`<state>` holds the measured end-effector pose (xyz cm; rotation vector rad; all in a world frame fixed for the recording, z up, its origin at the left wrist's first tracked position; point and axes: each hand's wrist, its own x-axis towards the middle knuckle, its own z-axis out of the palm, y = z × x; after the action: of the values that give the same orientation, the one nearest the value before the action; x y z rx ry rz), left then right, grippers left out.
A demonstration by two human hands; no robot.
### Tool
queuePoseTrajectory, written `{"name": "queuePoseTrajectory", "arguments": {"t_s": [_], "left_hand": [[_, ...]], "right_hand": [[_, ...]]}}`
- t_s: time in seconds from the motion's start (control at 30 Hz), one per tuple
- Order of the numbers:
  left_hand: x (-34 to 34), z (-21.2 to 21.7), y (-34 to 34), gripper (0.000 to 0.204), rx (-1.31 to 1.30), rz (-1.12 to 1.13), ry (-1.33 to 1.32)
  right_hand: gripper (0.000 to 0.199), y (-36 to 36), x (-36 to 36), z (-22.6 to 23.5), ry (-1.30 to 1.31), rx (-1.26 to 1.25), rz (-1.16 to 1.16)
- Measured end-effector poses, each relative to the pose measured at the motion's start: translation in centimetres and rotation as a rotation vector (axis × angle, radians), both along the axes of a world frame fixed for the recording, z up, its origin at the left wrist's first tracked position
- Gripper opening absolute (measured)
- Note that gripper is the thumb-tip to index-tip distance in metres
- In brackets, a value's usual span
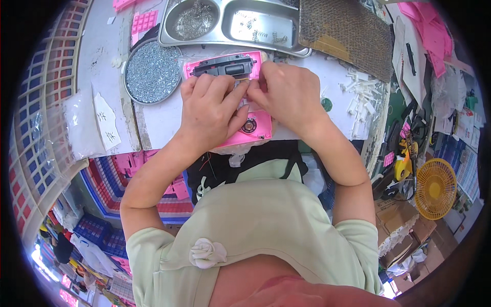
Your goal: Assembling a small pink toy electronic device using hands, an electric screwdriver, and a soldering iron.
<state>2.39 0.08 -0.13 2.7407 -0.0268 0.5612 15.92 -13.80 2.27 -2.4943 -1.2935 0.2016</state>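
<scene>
Both hands were bunched up over a pink plastic housing (258, 123) that lay flat on the white surface (163, 117), right at its near edge in front of the person. The left hand (209, 105) had its fingers curled down onto the middle of the housing, and the right hand (286, 92) was pinching something tiny just beside them, too small to make out. So both had a clenched grip, pressed on the housing. A black part (225, 66) sat in the housing's far end. Just left of it was a round tin of small screws (152, 71), behind that a steel compartment tray (230, 23), and white plastic bits (360, 92) were scattered off to the right.
</scene>
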Motion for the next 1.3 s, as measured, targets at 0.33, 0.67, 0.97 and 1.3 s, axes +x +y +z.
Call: {"name": "queuePoseTrajectory", "arguments": {"t_s": [0.33,0.67,0.97,1.3], "left_hand": [[-0.3,-0.6,0.0,0.038,-0.049,0.020,-0.058],[-0.1,-0.6,-0.1,0.038,-0.002,0.023,-0.028],[-0.3,-0.5,-0.2,0.040,-0.022,0.032,-0.005],[-0.1,-0.7,-0.3,0.037,0.030,0.018,-0.046]], "right_hand": [[0.012,-1.8,1.6,0.2,0.111,0.248,0.218],[0.017,-1.3,0.6,0.0,0.018,0.200,0.252],[0.013,-2.4,2.2,0.2,0.481,0.261,-0.033],[0.022,-1.1,1.9,-0.2,0.316,0.092,0.085]]}}
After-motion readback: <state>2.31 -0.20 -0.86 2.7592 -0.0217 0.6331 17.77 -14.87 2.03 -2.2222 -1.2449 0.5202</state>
